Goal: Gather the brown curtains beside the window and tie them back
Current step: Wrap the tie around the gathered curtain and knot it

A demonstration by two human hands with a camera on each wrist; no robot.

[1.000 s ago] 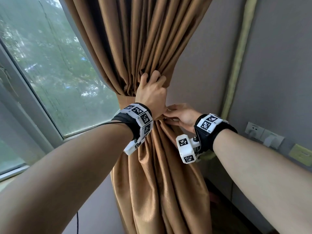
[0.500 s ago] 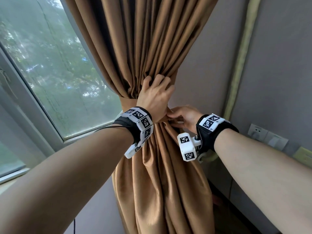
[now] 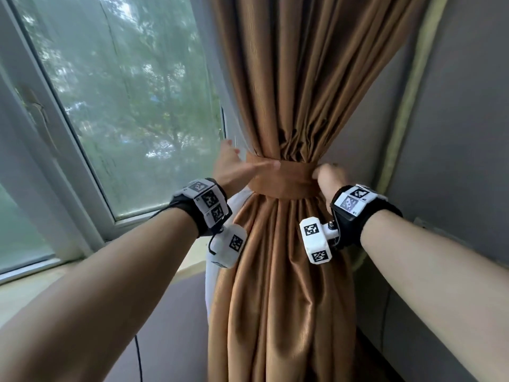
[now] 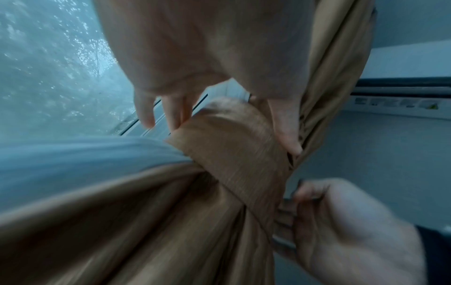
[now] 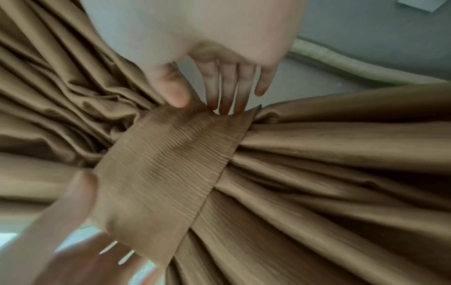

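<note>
At centre of the head view, the brown curtains point(image 3: 286, 92) hang bunched, cinched by a brown tie-back band point(image 3: 286, 177). From 9 o'clock, the left hand point(image 3: 234, 172) lies with thumb straight across the band, fingers loosely spread behind it. At 3 o'clock, the right hand point(image 3: 327, 180) pinches the band's end between thumb and fingertips. A window point(image 3: 124, 100) fills 10 o'clock; a grey wall point(image 3: 462, 119) and pale green pipe point(image 3: 405, 100) stand at 2 o'clock. White lining point(image 3: 237, 199) peeks beneath the left wrist.
</note>
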